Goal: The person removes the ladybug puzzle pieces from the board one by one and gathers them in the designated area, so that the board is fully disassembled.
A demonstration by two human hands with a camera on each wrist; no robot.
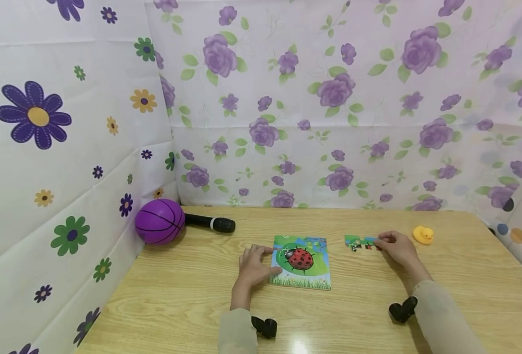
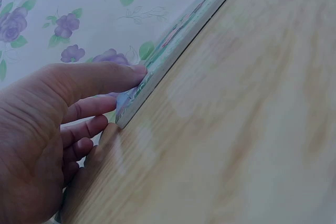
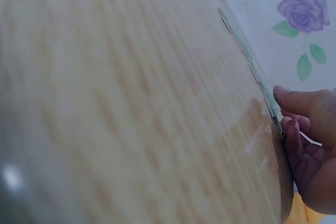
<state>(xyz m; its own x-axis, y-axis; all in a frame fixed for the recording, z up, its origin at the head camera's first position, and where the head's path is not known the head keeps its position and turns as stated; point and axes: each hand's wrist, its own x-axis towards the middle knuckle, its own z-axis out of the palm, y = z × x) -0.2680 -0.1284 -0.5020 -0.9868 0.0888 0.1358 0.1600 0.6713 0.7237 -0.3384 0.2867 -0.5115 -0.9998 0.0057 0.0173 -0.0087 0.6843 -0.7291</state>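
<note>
A square puzzle board [image 1: 302,261] with a red ladybug on green lies flat at the middle of the wooden table. My left hand [image 1: 254,264] rests on the table at its left edge. In the left wrist view, that hand [image 2: 73,108] has its thumb stretched onto the board's edge [image 2: 176,45] and its fingers lie beside the corner. To the right lies a short row of joined puzzle pieces [image 1: 362,242]. My right hand [image 1: 394,245] pinches its right end. In the right wrist view, the right hand [image 3: 307,140] has its thumb on the row [image 3: 255,72] with the fingers curled against its end.
A purple ball [image 1: 159,221] and a black microphone [image 1: 211,223] lie at the back left by the flowered wall. A small yellow duck [image 1: 422,234] sits just right of my right hand. The bare table [image 1: 358,314] stretches in front.
</note>
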